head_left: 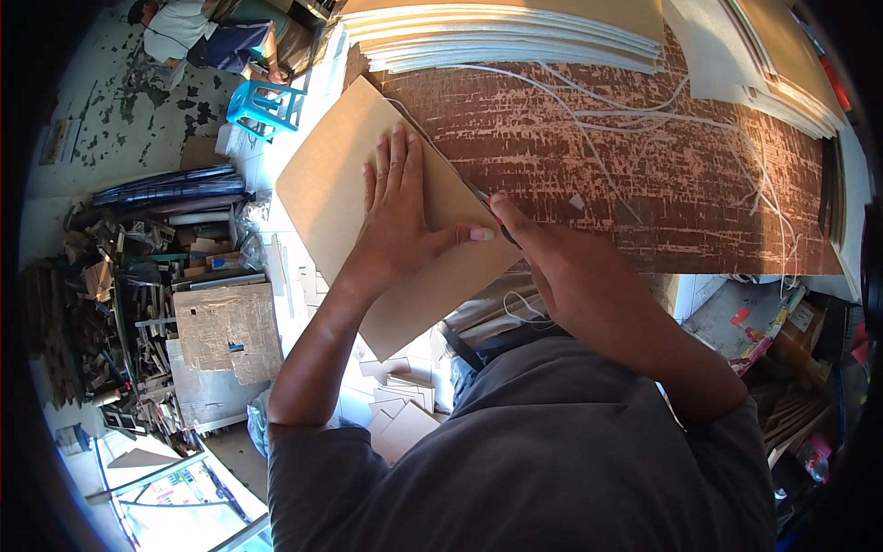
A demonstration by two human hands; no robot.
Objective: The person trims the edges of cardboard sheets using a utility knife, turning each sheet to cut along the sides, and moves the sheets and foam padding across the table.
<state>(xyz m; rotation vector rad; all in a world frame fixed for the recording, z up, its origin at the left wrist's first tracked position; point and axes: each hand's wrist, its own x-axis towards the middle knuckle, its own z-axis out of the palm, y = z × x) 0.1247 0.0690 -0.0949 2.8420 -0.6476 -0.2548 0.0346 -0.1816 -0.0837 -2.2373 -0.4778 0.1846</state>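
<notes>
A brown sheet of board [322, 175] lies at a slant over the near left edge of the worn, scratched table [699, 212]. My left hand [397, 207] is spread flat on the sheet, fingers pointing away and thumb stretched to the right. My right hand [561, 262] is closed round a cutter knife [509, 235] with a black and red handle, most of it hidden in the fingers. The knife's thin blade lies along the sheet's right edge, pointing away from me. Whether the blade touches the board I cannot tell.
Stacked brown and white boards [506, 41] lie at the table's far side, with another stack [782, 64] at the far right. Thin white strips [589, 115] curl over the tabletop. A blue stool [267, 109] and a seated person [207, 41] are far left, beyond piled wood scraps [129, 294].
</notes>
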